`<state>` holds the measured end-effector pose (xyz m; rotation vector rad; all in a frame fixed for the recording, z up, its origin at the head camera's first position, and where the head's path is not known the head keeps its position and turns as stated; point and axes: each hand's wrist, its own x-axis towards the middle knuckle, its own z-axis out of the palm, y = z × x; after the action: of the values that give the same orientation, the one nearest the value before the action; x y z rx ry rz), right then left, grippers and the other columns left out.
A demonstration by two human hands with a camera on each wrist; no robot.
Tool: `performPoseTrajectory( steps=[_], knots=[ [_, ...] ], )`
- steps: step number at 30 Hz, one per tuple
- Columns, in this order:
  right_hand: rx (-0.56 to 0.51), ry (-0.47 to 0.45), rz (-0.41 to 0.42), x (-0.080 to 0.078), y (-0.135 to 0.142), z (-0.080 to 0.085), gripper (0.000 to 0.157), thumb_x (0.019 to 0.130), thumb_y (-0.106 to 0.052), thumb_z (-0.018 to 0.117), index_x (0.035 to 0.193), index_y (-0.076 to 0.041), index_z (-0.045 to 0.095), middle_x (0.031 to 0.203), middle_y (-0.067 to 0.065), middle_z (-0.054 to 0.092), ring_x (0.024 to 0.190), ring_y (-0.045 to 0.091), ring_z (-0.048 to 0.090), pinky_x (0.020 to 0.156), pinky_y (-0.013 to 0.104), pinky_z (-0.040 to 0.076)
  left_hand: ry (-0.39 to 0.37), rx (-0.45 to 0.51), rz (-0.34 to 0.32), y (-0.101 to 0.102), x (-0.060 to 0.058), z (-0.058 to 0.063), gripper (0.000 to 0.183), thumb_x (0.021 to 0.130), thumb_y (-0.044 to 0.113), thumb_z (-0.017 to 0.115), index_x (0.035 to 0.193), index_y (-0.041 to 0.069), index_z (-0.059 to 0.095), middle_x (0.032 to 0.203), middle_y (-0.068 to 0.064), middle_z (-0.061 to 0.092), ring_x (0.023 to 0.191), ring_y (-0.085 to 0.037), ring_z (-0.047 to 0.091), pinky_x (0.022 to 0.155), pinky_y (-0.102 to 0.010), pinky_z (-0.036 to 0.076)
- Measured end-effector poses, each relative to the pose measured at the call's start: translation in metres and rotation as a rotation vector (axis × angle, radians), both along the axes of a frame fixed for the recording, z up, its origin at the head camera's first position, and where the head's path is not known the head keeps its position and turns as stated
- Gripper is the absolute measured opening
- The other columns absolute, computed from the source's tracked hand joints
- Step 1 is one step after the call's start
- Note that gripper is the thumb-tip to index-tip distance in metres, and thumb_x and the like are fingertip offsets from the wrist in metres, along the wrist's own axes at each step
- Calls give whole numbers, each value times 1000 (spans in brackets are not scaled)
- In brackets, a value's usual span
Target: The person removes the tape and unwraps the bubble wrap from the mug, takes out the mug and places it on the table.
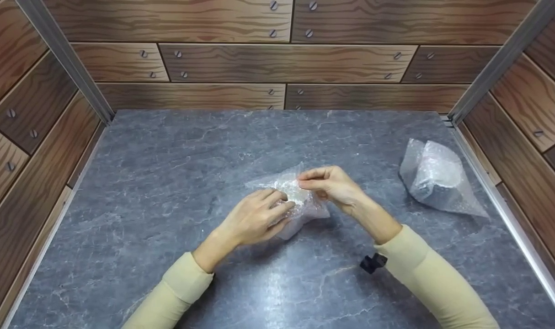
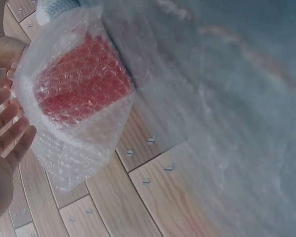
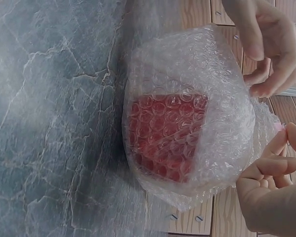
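Note:
A bubble-wrapped package (image 1: 307,210) sits mid-table; a red block-like item shows through the bubble wrap (image 3: 170,136) in both wrist views. My left hand (image 1: 259,217) lies against its left side, fingers loosely extended; the left wrist view shows that hand (image 2: 7,158) beside the wrap. At the top of the package my right hand (image 1: 339,187) pinches with thumb and forefinger. In the right wrist view, the right hand (image 3: 271,187) has a small pinkish bit at its fingertips, by the wrap's edge; whether this is tape I cannot tell.
Another bubble-wrapped bundle (image 1: 435,178) stands at the table's right side. A small black clip-like object (image 1: 373,263) is by the right cuff. Wood-patterned walls (image 1: 286,64) and metal rails (image 1: 524,237) bound the grey marbled table (image 1: 168,151).

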<state>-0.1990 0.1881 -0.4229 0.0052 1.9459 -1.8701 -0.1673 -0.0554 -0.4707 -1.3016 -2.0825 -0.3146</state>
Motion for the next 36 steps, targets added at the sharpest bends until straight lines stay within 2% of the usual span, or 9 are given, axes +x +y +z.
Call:
performPoseTrajectory(
  steps=[7,14,20,25,29,36],
  knots=[
    [-20,-5,6,0,0,-1,17,93,-3,75,96,-19,80,86,-10,73,56,1,45,53,15,39,17,51,-13,-3,-10,10,30,90,29,81,114,13,73,101,-2,72,86,-16,65,75,-27,59],
    [-23,6,8,1,-1,-1,20,93,-2,74,94,-20,80,86,-9,75,55,1,44,51,15,38,103,67,-9,-9,-24,18,23,91,27,80,108,12,75,94,-1,73,80,-17,64,68,-26,55],
    [-18,-2,-1,1,-1,-1,18,92,-3,76,96,-20,80,89,-9,75,56,2,45,53,15,40,163,65,-3,-13,-36,23,24,87,27,84,103,13,74,93,-1,72,80,-19,65,67,-27,54],
    [-14,-3,-3,1,-1,0,17,91,-3,77,96,-19,81,91,-9,75,57,2,47,53,15,40,161,38,6,-15,-44,23,24,86,26,85,103,13,73,92,-1,71,81,-19,65,67,-28,53],
    [-20,-3,4,1,-2,1,16,90,-5,80,97,-19,80,92,-8,76,58,2,47,53,15,40,149,21,10,-17,-47,23,16,89,23,83,99,14,74,90,0,71,79,-18,64,67,-28,53],
    [-15,4,1,1,-2,0,17,92,-3,77,95,-19,80,89,-9,74,56,2,41,52,16,37,178,-2,25,-16,-47,23,6,91,19,80,91,15,76,85,2,71,74,-16,64,64,-26,53]
  ],
)
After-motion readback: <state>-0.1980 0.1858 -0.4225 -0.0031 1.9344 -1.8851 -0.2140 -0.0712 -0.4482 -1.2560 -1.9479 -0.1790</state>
